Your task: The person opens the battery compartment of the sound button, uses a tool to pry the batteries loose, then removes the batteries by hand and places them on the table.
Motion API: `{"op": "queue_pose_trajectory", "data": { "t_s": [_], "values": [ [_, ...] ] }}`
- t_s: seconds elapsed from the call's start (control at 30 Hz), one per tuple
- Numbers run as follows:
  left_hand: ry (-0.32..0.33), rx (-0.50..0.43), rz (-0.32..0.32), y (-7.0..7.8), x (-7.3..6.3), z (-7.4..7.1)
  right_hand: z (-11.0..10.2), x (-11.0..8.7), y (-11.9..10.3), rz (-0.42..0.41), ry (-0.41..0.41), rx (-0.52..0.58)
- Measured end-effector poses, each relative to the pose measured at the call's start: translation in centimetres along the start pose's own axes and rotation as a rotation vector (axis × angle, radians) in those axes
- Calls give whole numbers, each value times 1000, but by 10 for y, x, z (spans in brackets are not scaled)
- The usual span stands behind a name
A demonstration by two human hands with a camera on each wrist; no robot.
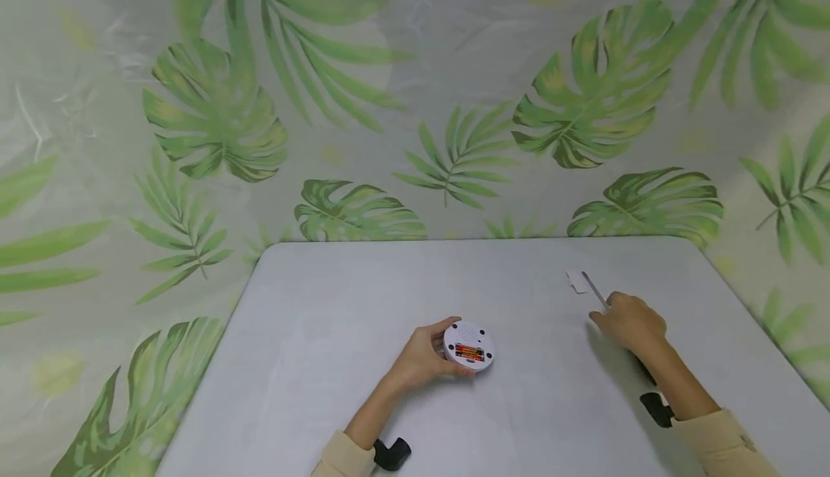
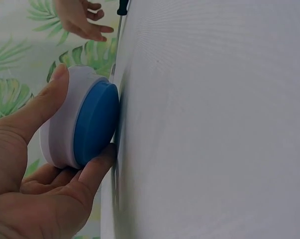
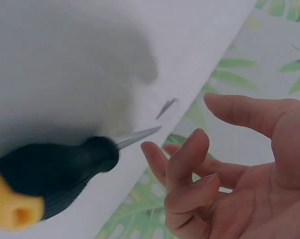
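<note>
My left hand (image 1: 418,356) grips a round white device (image 1: 463,333) by its rim, fingers on one side and thumb on the other. Its upturned face has a battery compartment without a lid, with red-and-orange batteries (image 1: 470,352) inside. A blue part (image 2: 97,122) faces down, close over the table. My right hand (image 1: 634,322) hovers above a screwdriver (image 3: 55,172) with a black and yellow handle, its fingers loosely bent and apart from it. From the head view, the hand and forearm hide most of the handle. Just left of the screwdriver's tip lies a small white piece (image 1: 576,282).
A white table (image 1: 350,282) spreads under both hands, its far edge against a leaf-printed backdrop (image 1: 454,66). Black wrist straps (image 1: 392,455) show at both forearms, below beige sleeves.
</note>
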State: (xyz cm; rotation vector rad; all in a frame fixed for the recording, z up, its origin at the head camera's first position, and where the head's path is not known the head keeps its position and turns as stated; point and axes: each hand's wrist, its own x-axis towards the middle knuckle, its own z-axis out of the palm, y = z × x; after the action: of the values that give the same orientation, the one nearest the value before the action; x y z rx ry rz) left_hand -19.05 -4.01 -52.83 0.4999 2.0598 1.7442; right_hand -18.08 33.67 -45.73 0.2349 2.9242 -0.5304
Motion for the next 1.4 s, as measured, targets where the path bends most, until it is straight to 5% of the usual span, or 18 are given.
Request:
{"op": "queue_pose_trajectory", "data": {
  "t_s": [0.43, 0.87, 1.03, 1.27, 1.4],
  "values": [
    [7, 18, -7, 3, -1, 1, 2, -41, 22, -21, 158, -13],
    [-4, -28, 1, -1, -1, 3, 25, -50, 51, -26, 95, -36],
    [-17, -27, 9, -4, -1, 5, 18, -52, 55, -16, 101, 56],
    [0, -21, -1, -4, -1, 6, -7, -59, 40, -121, 409, 254],
    [10, -19, 2, -1, 0, 4, -29, -64, 21, -241, 415, 411]
  ]
}}
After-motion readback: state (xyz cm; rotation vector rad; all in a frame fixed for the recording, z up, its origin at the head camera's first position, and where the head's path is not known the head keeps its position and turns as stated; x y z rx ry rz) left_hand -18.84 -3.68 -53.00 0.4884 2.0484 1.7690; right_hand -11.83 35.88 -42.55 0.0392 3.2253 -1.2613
